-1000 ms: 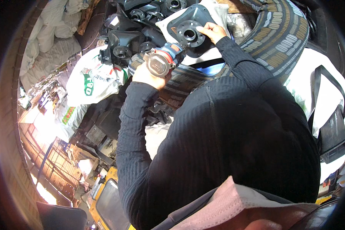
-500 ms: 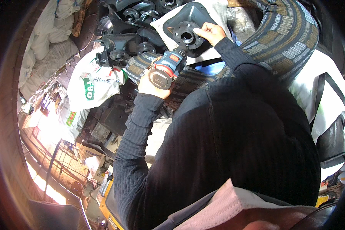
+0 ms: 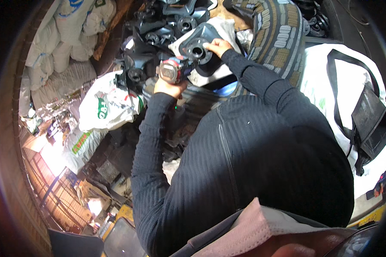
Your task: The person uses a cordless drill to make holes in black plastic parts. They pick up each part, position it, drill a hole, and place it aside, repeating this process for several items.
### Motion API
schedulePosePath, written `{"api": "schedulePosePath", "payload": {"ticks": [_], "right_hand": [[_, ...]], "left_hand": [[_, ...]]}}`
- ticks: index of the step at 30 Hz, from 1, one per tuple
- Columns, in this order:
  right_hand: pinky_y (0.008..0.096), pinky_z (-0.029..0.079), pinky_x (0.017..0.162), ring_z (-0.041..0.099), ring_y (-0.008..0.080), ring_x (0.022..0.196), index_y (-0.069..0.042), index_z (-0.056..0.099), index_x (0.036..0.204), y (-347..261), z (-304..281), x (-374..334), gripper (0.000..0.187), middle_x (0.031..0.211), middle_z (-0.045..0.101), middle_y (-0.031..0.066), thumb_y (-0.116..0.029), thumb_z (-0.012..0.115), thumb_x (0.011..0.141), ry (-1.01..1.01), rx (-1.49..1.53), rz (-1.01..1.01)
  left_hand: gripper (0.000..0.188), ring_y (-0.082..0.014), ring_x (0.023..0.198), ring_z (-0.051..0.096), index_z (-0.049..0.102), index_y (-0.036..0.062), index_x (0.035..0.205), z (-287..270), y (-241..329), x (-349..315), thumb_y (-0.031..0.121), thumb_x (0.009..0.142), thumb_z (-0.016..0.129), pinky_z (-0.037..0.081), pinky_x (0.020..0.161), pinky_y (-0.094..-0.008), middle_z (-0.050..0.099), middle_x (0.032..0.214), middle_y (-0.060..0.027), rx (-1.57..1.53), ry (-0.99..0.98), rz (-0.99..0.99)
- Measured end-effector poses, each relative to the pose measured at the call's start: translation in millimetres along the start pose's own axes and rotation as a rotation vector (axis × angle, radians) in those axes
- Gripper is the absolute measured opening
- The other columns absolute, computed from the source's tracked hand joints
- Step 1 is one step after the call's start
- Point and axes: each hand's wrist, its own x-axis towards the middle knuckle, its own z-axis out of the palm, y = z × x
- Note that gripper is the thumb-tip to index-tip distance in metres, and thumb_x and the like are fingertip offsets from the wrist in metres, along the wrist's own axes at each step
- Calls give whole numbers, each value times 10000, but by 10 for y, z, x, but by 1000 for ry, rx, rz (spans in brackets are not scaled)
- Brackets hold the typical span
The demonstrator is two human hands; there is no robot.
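My left hand (image 3: 169,88) is wrapped round the grip of a cordless drill (image 3: 170,71) with a red and blue body. The drill's nose points at the lower left side of a round flange on a black plastic part (image 3: 194,44); I cannot tell whether the bit touches it. The part has a wide square base and a hole in the middle of its flange. At the flange's right edge, my right hand (image 3: 219,46) pinches the rim with thumb and fingers. Beneath the part lies a white cloth-like sack (image 3: 227,29).
Similar black flanged parts (image 3: 152,37) are heaped beyond and to the left. A large ring in patterned fabric (image 3: 279,38) curves round on the right. White plastic bags (image 3: 109,103) lie at left, and a white sack with black straps (image 3: 317,73) at right.
The whole view has shifted, with the hands and part now further left. The drill's rear end faces me more squarely. Both hands keep their holds.
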Motion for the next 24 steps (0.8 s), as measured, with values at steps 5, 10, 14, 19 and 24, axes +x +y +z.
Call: {"api": "schedulePosePath", "payload": {"ticks": [5, 10, 14, 19, 24], "right_hand": [[213, 285, 471, 358, 33, 510, -104, 539, 580, 62, 4, 8, 335, 558, 460, -81, -290, 756, 755, -40, 217, -28], [211, 284, 477, 351, 24, 525, -106, 496, 564, 123, 4, -83, 374, 560, 430, -89, -292, 743, 773, -136, 248, -26], [219, 279, 475, 334, 32, 517, -117, 443, 544, 130, -32, -78, 422, 542, 383, -92, -308, 744, 770, -120, 225, -34], [271, 358, 496, 416, 82, 517, -97, 541, 592, -36, -64, -28, 441, 561, 474, -32, -474, 743, 700, -88, 48, -2], [265, 509, 675, 626, 149, 791, -86, 674, 970, -113, -340, -252, 292, 823, 654, 44, -337, 653, 824, 41, 421, 307]], "left_hand": [[620, -222, 906, 609, 445, 62, 1259, -28, -100, 68, 210, 708, 687, 503, 768, -321, 592, 1104, -129, 352, 38, 186], [569, -277, 1217, 430, 488, 145, 1249, -39, -363, 153, 334, 738, 655, 269, 1070, -411, 519, 1260, -84, 676, -89, 91], [520, -261, 1162, 487, 528, 109, 1210, -72, -113, 170, 274, 739, 677, 312, 1038, -375, 593, 1153, -91, 654, -119, 70], [534, -244, 1006, 586, 531, 69, 1197, -139, -317, 86, 199, 716, 723, 442, 906, -347, 608, 1115, -109, 484, 19, 178], [409, -222, 836, 629, 576, 64, 1109, -121, -461, -314, 120, 722, 696, 493, 759, -343, 639, 992, -99, 848, 185, 549]]}}
